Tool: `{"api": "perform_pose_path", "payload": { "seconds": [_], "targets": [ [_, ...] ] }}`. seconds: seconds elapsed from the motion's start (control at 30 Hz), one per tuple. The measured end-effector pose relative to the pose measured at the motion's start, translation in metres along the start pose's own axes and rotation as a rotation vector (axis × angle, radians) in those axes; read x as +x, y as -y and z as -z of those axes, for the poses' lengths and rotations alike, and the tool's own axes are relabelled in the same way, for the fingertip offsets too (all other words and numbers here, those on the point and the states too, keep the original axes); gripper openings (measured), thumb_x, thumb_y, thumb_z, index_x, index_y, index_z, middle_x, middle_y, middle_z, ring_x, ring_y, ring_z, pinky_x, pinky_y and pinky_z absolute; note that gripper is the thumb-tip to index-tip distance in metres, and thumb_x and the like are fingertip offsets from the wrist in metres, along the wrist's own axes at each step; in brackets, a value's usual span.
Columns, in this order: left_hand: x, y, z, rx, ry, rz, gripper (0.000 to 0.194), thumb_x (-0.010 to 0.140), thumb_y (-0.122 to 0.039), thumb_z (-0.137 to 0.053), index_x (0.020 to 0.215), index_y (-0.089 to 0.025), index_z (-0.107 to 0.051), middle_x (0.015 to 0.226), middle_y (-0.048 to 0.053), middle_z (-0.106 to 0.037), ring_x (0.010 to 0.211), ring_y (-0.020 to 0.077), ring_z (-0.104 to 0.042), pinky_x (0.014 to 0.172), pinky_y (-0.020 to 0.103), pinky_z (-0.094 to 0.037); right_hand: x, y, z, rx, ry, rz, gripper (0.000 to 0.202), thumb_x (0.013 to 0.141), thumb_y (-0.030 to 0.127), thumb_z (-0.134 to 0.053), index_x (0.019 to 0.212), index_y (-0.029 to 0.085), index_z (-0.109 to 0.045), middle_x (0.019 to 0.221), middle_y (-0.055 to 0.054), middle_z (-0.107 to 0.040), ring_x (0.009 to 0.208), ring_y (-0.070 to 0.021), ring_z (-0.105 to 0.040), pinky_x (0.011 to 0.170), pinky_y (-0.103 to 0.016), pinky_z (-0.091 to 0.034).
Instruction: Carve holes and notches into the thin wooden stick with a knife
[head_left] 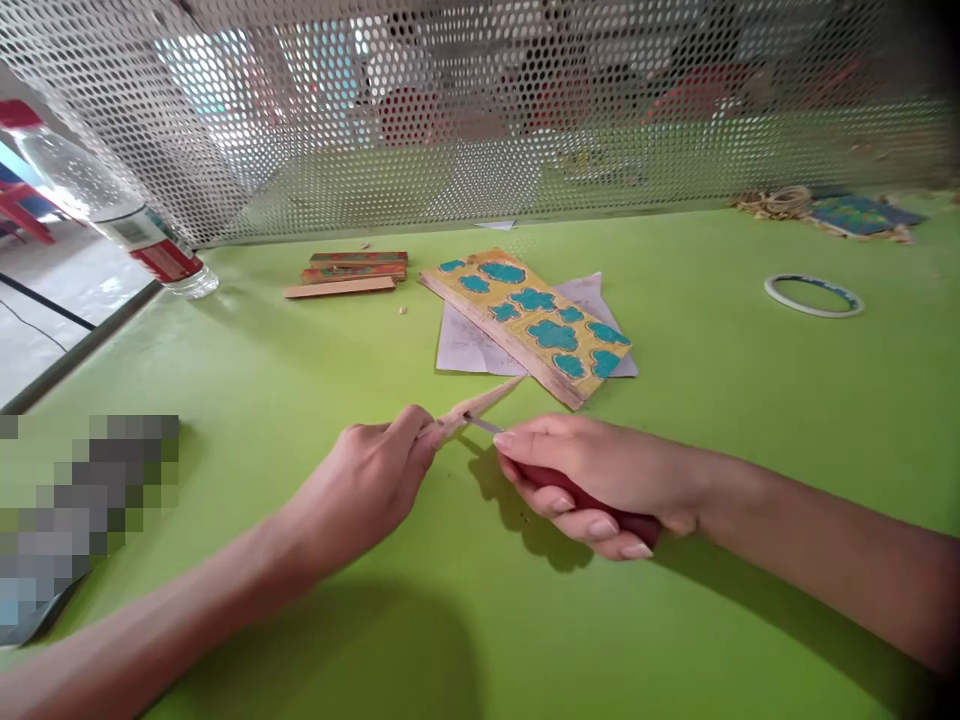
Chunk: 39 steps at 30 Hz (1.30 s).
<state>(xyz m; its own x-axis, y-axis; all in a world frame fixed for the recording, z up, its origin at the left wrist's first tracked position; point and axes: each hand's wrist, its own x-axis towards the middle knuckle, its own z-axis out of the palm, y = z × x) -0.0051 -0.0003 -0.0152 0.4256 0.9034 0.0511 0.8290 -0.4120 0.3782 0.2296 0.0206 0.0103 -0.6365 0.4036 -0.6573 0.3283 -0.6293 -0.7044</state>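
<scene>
My left hand (386, 465) pinches one end of a pale, pointed wooden piece (491, 398), whose tip points up and right toward a painted board. A dark red handled tool (555, 483) is wrapped in the fingers of my right hand (592, 480). Its thin metal shaft reaches left and touches the wooden piece at a small dark spot near my left fingertips. Just beyond lies the yellow board with teal shapes (536, 320), tilted across a sheet of white paper (469, 345).
Narrow wooden strips (341, 288) lie at the back left, near a plastic bottle (150, 235). A tape roll (814, 297), a coil of twine (780, 201) and a painted piece (862, 215) are at the right. A perforated metal screen (480, 120) borders the green table (337, 640).
</scene>
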Motion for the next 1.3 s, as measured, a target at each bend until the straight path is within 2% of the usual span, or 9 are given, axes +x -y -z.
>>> {"api": "perform_pose_path", "payload": {
  "seconds": [0.07,0.2,0.27,0.47,0.67,0.9,1.0,1.2,1.3],
  "targets": [
    [0.0,-0.002,0.0,-0.042,-0.004,0.038,0.028,0.104,-0.034,-0.032,0.094,-0.018,-0.053,0.056,-0.006,-0.045,0.044,0.0117,-0.043,0.048,0.025,-0.028,0.0,-0.003,-0.002,-0.108,-0.072,0.059,0.036,0.097,0.055,-0.04,0.079,0.023,-0.041,0.06,0.008,-0.039,0.037,-0.005,-0.031,0.029,-0.018,-0.03],
    [0.001,-0.005,-0.002,-0.057,-0.055,0.03,0.026,0.103,-0.033,-0.033,0.092,-0.018,-0.052,0.052,-0.008,-0.039,0.041,0.011,-0.038,0.047,0.024,-0.027,0.006,-0.02,-0.007,-0.758,-0.529,0.343,0.038,0.099,0.05,-0.034,0.075,0.022,-0.043,0.058,0.004,-0.046,0.042,-0.0078,-0.037,0.035,-0.022,-0.026],
    [0.0,-0.005,-0.005,-0.038,-0.091,0.001,0.025,0.103,-0.031,-0.034,0.092,-0.018,-0.052,0.052,-0.009,-0.038,0.04,0.0107,-0.037,0.046,0.024,-0.026,0.009,-0.026,-0.01,-0.893,-0.634,0.399,0.037,0.1,0.046,-0.033,0.073,0.022,-0.042,0.056,0.003,-0.046,0.042,-0.0084,-0.037,0.036,-0.023,-0.023],
    [-0.004,0.0,-0.01,0.019,-0.168,-0.024,0.023,0.103,-0.03,-0.033,0.096,-0.018,-0.05,0.055,-0.008,-0.038,0.042,0.0122,-0.037,0.046,0.024,-0.026,0.007,-0.016,-0.019,-0.304,-0.238,0.23,0.038,0.099,0.056,-0.033,0.078,0.024,-0.038,0.052,0.009,-0.04,0.031,-0.0073,-0.038,0.027,-0.02,-0.031],
    [-0.002,0.001,-0.011,-0.006,-0.097,0.031,0.019,0.103,-0.031,-0.031,0.099,-0.019,-0.046,0.059,-0.006,-0.045,0.043,0.0138,-0.043,0.048,0.025,-0.029,0.005,-0.005,-0.018,0.241,0.026,0.159,0.03,0.1,0.043,-0.039,0.078,0.021,-0.041,0.053,0.011,-0.04,0.028,-0.0026,-0.031,0.026,-0.014,-0.033],
    [0.001,-0.003,-0.007,-0.103,-0.087,0.057,0.017,0.102,-0.031,-0.034,0.097,-0.02,-0.045,0.059,-0.007,-0.044,0.046,0.0121,-0.039,0.049,0.023,-0.029,-0.001,-0.007,-0.016,0.24,0.039,0.155,0.027,0.098,0.045,-0.041,0.083,0.022,-0.045,0.058,0.009,-0.042,0.033,-0.0036,-0.032,0.026,-0.015,-0.032],
    [0.002,-0.001,-0.002,-0.19,-0.096,0.083,0.024,0.103,-0.034,-0.034,0.09,-0.02,-0.048,0.057,-0.007,-0.04,0.048,0.0108,-0.036,0.05,0.022,-0.029,-0.005,-0.011,-0.018,-0.103,-0.126,0.207,0.033,0.097,0.055,-0.039,0.085,0.024,-0.046,0.06,0.008,-0.043,0.037,-0.0066,-0.035,0.029,-0.019,-0.032],
    [0.003,0.002,0.004,-0.369,0.007,0.144,0.035,0.101,-0.044,-0.037,0.091,-0.017,-0.058,0.053,-0.007,-0.04,0.047,0.0093,-0.037,0.046,0.02,-0.028,-0.007,-0.016,-0.014,-0.847,-0.711,0.512,0.04,0.1,0.049,-0.038,0.07,0.022,-0.041,0.058,0.005,-0.042,0.05,-0.01,-0.038,0.046,-0.025,-0.029],
    [0.002,0.0,0.007,-0.467,0.035,0.164,0.038,0.099,-0.045,-0.043,0.091,-0.015,-0.064,0.054,-0.006,-0.041,0.048,0.0086,-0.037,0.044,0.02,-0.028,-0.007,-0.012,-0.006,-0.943,-0.886,0.579,0.017,0.095,0.04,-0.05,0.096,0.024,-0.054,0.062,0.005,-0.054,0.051,-0.0114,-0.045,0.048,-0.025,-0.032]
  ]
}}
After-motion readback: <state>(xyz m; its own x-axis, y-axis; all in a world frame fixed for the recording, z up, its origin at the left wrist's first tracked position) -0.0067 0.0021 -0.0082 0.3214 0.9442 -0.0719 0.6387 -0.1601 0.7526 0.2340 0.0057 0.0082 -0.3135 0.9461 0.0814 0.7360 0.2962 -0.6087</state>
